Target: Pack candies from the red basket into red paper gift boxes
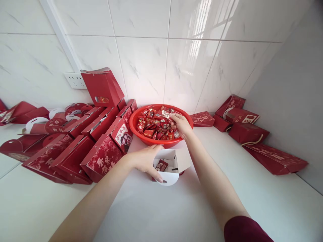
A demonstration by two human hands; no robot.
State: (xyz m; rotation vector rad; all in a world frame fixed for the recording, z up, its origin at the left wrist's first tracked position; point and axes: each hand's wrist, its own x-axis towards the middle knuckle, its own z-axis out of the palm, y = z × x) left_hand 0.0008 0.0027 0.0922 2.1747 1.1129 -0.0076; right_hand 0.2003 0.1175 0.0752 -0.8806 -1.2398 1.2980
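Observation:
My left hand (148, 160) grips the left side of a small open gift box (183, 159), white inside, which stands on the white tabletop with its flaps folded out. A dark red wrapped piece (161, 165) lies inside the box. Just behind it is a red plastic basket (151, 142) heaped with red wrapped candies (153, 125). Over the basket's right part, my right hand (180, 124) has its fingers pinched at a pale, gold-printed candy packet (166, 113). Part of that packet's contact with the fingertips is hidden.
Rows of red gift boxes (101, 158) stand to the left, with one tall red box (102, 89) on top. More red boxes (248, 132) lie at the right by the grey wall. A tiled wall (141, 64) with a socket (75, 80) rises behind.

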